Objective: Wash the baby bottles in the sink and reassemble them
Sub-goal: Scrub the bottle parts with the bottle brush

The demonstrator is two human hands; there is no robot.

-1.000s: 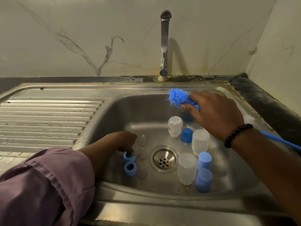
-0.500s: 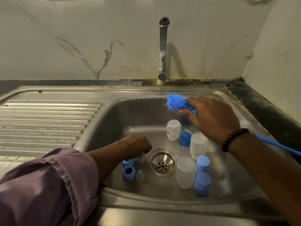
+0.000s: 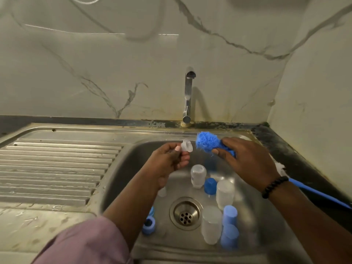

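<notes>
Over the sink (image 3: 122, 164), I am pinching a clear teat (image 3: 186, 146) in my left hand (image 3: 169, 161), facing the brush (image 3: 208, 142) gripped in my right hand (image 3: 247, 161) for scrubbing, bottles (image 3: 198, 175) waiting below.

I am in a kitchen. There is a metal sink (image 3: 122, 164) with a tap (image 3: 187, 96), and a marble wall (image 3: 95, 73) behind it.

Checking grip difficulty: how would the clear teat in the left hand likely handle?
The teat looks small, thin and translucent, so probably light and floppy. The left hand pinches it with fingertips alone, which suggests little weight. Lifted from the sink, it may be wet and slippery.
</notes>
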